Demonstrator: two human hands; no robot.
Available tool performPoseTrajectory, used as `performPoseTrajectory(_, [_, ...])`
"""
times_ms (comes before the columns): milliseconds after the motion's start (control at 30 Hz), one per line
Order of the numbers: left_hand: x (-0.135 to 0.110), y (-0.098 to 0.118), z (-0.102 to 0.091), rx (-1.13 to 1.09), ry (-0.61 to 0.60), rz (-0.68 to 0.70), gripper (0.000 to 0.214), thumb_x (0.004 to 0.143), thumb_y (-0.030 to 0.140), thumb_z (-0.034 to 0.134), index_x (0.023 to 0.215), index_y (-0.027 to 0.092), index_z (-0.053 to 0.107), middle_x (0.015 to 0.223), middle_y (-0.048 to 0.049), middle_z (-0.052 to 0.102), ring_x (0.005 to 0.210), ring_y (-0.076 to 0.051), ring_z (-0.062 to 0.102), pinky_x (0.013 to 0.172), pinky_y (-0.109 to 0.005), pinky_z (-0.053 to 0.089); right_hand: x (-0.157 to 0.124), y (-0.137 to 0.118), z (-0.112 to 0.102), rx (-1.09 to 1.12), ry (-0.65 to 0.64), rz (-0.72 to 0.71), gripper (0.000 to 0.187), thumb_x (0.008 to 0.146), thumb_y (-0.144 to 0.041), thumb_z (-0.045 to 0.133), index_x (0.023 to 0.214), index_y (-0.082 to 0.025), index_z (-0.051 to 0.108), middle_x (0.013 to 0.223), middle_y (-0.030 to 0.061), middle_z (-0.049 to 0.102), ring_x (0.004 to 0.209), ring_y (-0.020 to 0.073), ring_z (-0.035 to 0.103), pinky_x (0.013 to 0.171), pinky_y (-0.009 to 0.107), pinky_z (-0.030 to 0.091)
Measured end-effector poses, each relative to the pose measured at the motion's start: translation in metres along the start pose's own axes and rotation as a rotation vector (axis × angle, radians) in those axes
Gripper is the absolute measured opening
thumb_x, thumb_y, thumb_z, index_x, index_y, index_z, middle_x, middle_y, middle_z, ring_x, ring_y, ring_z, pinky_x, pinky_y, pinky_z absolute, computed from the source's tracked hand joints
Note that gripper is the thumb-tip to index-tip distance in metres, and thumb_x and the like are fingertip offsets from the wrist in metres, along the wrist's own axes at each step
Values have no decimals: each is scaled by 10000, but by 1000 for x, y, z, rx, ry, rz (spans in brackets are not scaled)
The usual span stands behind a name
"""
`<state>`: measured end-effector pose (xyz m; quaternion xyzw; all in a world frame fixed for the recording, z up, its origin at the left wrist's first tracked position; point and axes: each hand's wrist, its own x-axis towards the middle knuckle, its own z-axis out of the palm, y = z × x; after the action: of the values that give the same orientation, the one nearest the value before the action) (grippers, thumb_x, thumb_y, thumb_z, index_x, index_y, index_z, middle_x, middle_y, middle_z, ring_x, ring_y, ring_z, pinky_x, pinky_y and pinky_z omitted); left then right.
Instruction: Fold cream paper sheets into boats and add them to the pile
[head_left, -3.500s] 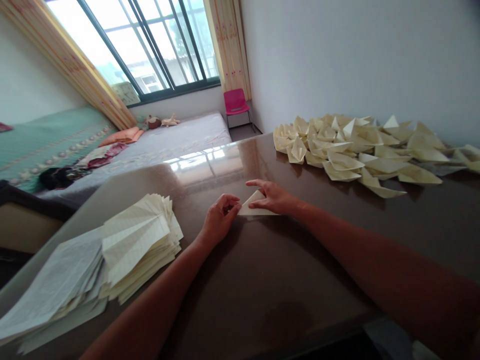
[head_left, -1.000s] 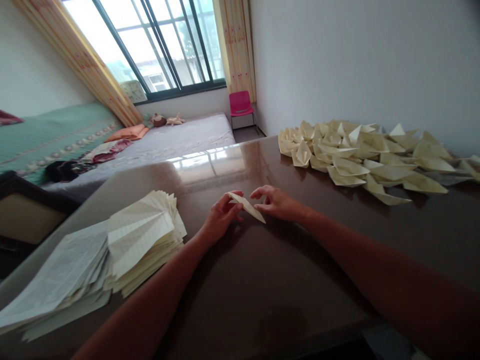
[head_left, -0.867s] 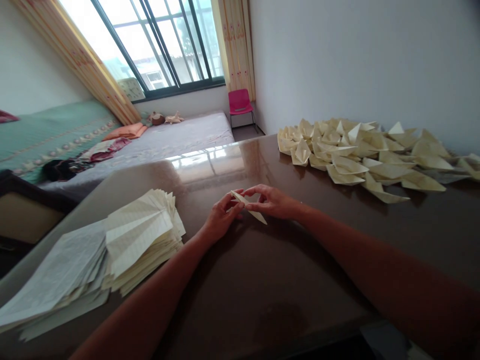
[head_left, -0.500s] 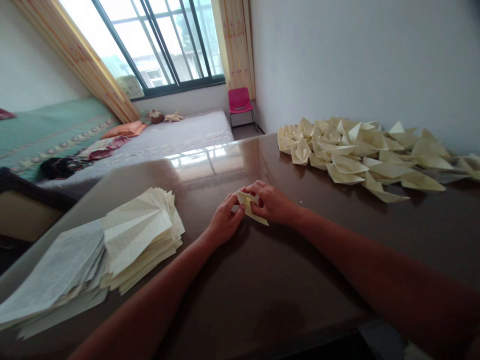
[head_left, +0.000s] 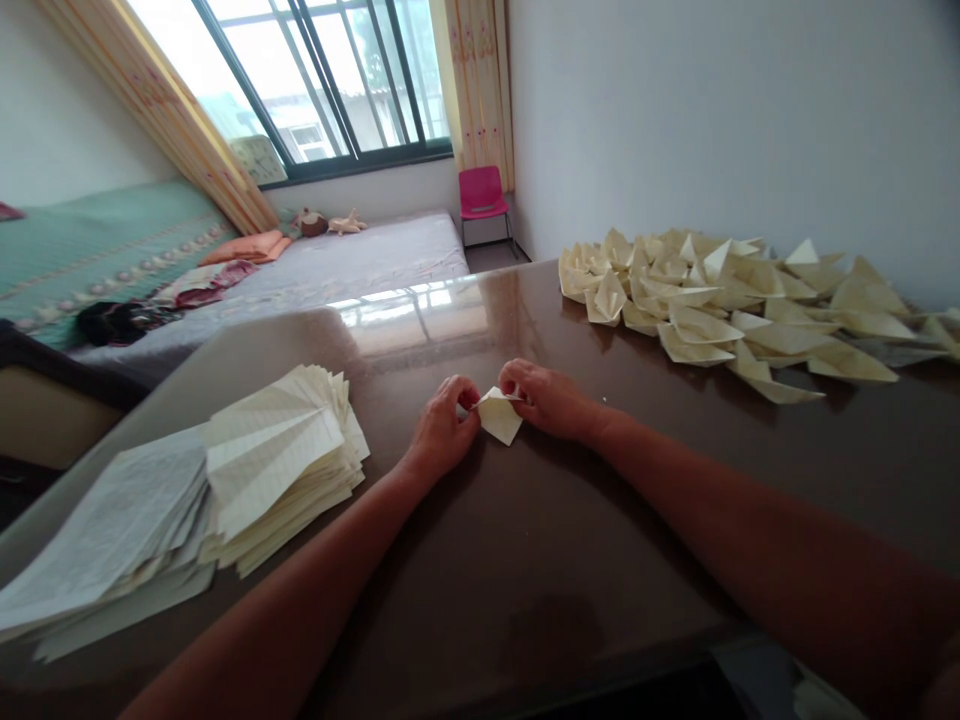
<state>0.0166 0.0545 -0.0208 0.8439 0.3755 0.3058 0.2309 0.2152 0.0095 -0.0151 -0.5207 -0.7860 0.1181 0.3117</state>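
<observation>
A small folded piece of cream paper [head_left: 501,418] is held between my two hands over the middle of the brown table [head_left: 480,570]. My left hand [head_left: 448,418] pinches its left corner with thumb and fingers. On the opposite side, my right hand [head_left: 546,397] grips the right corner the same way. The paper shows a diamond-like shape, its lower point facing me. Fingertips hide both of its side corners.
On the left lie a stack of creased cream sheets [head_left: 277,460] and a stack of greyish printed sheets [head_left: 112,530]. Many folded paper boats [head_left: 697,300] are heaped at the right by the wall. Beyond the table stand a bed [head_left: 375,250] and a pink chair [head_left: 482,193].
The folded paper has turned from a narrow slanted shape to a wider diamond facing me. My hands have moved slightly apart, to its two side corners.
</observation>
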Motion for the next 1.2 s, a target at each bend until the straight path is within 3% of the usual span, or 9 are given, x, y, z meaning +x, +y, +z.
performPoseTrajectory(167, [-5,1,-6,108,-111,114,162,750,93,500,855,192,573,870,-1,550,714,-119,520,646,-242,463,-1,10,-13,17,-131,-62,129,773,-107,543,871,-186,571,915,11,570,754,112,543,686,210,392])
performPoseTrajectory(333, [-8,-1,-11,264,-185,347,185,856,140,473,943,205,623,984,-38,610,910,-169,543,823,-301,466,-1,18,-29,-61,-267,-118,162,765,-138,608,890,-211,680,881,31,624,870,167,545,793,264,402])
performPoseTrajectory(433, [-8,-4,-15,314,-217,451,224,924,192,430,986,208,645,1011,-49,635,928,-169,541,820,-292,469,0,21,-33,-89,-306,-126,214,760,-116,606,907,-228,714,892,37,651,881,173,549,823,279,405])
performPoseTrajectory(600, [-7,-5,-20,336,-240,550,260,954,230,414,1039,213,659,1013,-59,653,895,-157,557,772,-266,487,0,23,-35,-125,-298,-92,225,765,-145,618,904,-265,748,923,35,682,886,178,568,819,277,424])
performPoseTrajectory(733, [-8,-4,-19,329,-280,574,270,953,208,405,1077,208,645,1093,-71,646,1016,-177,554,861,-297,496,-3,24,-38,-156,-304,-93,324,748,-77,585,921,-289,758,965,21,693,898,173,581,835,268,430])
performPoseTrajectory(833, [-8,-4,-18,307,-293,581,278,954,188,388,1084,199,633,1161,-65,639,1085,-180,546,912,-311,493,-4,18,-36,-187,-277,-96,275,770,-96,585,900,-260,763,928,37,692,880,174,586,845,277,434])
performPoseTrajectory(967, [-7,-1,-18,350,-308,584,271,953,193,390,1077,192,631,1143,-56,660,1047,-180,575,886,-314,514,-3,1,-22,-231,-117,-112,226,865,-188,552,1010,-207,726,976,81,658,966,195,561,866,297,433])
performPoseTrajectory(1200, [-8,-1,-20,409,-326,597,268,946,187,418,1145,193,598,1168,-67,647,1092,-183,562,913,-319,507,4,1,0,-182,-162,-151,252,938,-271,485,1013,-211,718,1008,88,647,952,183,572,864,297,436])
